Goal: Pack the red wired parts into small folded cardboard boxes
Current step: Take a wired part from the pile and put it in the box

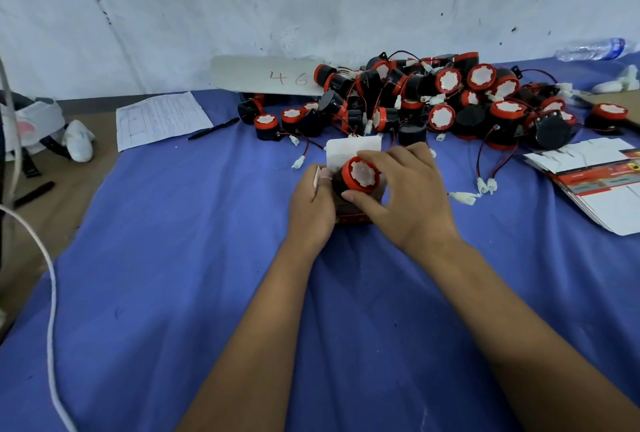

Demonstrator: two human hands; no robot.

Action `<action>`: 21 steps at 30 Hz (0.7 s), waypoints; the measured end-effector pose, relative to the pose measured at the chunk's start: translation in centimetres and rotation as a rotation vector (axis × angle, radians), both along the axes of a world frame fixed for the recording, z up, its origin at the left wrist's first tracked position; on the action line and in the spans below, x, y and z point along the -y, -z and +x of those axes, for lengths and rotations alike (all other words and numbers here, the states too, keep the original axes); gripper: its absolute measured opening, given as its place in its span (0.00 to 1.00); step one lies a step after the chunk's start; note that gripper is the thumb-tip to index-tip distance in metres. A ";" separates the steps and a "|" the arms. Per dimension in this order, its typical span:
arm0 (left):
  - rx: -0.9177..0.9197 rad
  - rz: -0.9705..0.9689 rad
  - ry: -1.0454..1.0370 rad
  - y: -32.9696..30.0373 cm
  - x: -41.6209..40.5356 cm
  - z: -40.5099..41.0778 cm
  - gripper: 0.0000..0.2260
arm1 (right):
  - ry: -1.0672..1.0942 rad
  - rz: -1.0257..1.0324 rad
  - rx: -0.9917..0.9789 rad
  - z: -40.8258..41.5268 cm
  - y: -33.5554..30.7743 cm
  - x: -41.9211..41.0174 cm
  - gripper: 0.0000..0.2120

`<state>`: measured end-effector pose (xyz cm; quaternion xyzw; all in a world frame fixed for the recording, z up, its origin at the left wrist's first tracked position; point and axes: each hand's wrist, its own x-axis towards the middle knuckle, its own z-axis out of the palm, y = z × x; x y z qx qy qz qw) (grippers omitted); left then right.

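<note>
At frame centre, the right hand (pixel 408 196) is pinching a round red-rimmed black wired part (pixel 360 177), seating it into a small cardboard box (pixel 351 154) that the left hand (pixel 313 203) is gripping steady; more parts (pixel 450 102) are lying heaped beyond.

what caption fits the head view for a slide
Right hand pushes a red wired part into a small cardboard box gripped by the left hand, beside the parts pile.

Two hands (pixel 313 203); one pen (pixel 213 129); one paper form (pixel 161 118); one bottle (pixel 594 49).
</note>
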<state>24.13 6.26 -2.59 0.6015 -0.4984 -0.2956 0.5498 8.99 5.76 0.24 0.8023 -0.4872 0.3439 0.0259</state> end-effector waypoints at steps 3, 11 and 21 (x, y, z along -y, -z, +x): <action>-0.105 0.008 0.031 0.0 -0.1 -0.1 0.19 | 0.019 0.016 -0.099 0.2 -0.2 -0.4 0.28; -0.031 -0.035 0.073 0.0 -0.2 -0.3 0.15 | 0.190 0.016 -0.185 1.2 -0.7 -1.0 0.21; 0.120 -0.037 0.032 0.5 0.1 -0.2 0.04 | 0.311 0.060 -0.277 1.5 -0.3 -1.0 0.21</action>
